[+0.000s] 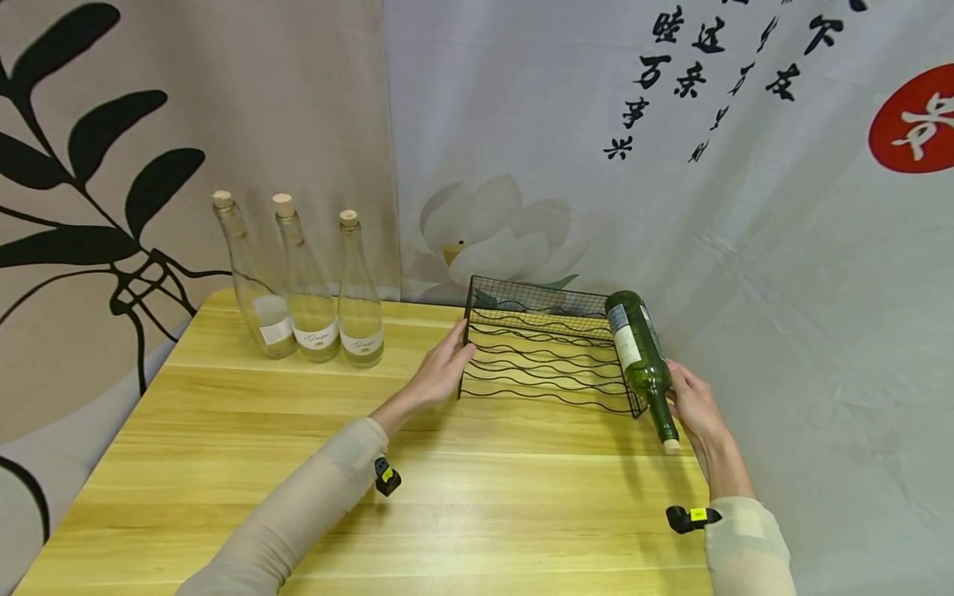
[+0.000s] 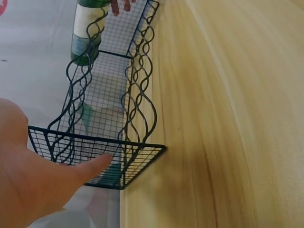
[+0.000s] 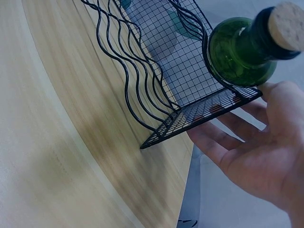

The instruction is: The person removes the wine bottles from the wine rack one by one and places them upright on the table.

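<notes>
A black wire wine rack (image 1: 547,358) with wavy bars and mesh end panels stands near the table's back edge. At its left end my left hand (image 1: 440,368) touches the mesh panel; in the left wrist view the thumb (image 2: 97,167) lies straight across it. My right hand (image 1: 693,406) is at the other end, its extended fingers (image 3: 213,142) against the outside of the mesh. A corked green wine bottle (image 1: 639,348) lies across the rack's top bars at the right, neck towards me, close beside the right hand.
Three clear corked bottles stand at the back left of the wooden table (image 1: 447,513): a left one (image 1: 261,306), a middle one (image 1: 309,298) and a right one (image 1: 360,298). A printed curtain (image 1: 507,108) hangs behind the table and along its right side.
</notes>
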Tool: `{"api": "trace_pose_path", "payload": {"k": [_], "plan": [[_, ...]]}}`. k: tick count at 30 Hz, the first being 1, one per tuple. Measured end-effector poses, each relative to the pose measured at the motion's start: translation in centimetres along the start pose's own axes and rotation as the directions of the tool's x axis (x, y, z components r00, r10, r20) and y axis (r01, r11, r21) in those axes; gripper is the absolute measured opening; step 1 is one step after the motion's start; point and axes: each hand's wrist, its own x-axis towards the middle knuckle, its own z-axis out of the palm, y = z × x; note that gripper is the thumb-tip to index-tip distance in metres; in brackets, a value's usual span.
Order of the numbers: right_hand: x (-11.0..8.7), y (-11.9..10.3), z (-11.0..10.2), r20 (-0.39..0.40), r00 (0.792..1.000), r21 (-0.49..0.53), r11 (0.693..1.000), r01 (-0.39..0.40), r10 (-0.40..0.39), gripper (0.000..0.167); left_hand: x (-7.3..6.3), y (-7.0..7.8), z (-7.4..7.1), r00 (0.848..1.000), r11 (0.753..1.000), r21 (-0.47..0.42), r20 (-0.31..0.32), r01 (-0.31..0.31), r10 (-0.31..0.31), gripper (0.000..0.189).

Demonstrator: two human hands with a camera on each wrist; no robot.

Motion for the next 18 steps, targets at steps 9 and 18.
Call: {"api": "trace_pose_path", "payload": {"k": [9, 18], "plan": [[0.23, 0.00, -0.06, 0.010, 1.000, -0.007, 1.000, -0.006, 0.006, 0.078, 0.13, -0.26, -0.18, 1.000, 1.000, -0.002, 0.007, -0.011, 0.011, 0.070], [-0.04, -0.08, -0.21, 0.020, 1.000, -0.020, 1.000, -0.002, 0.003, 0.079, 0.05, -0.24, -0.34, 0.999, 0.999, 0.002, 0.034, -0.033, 0.033, 0.074]]}}
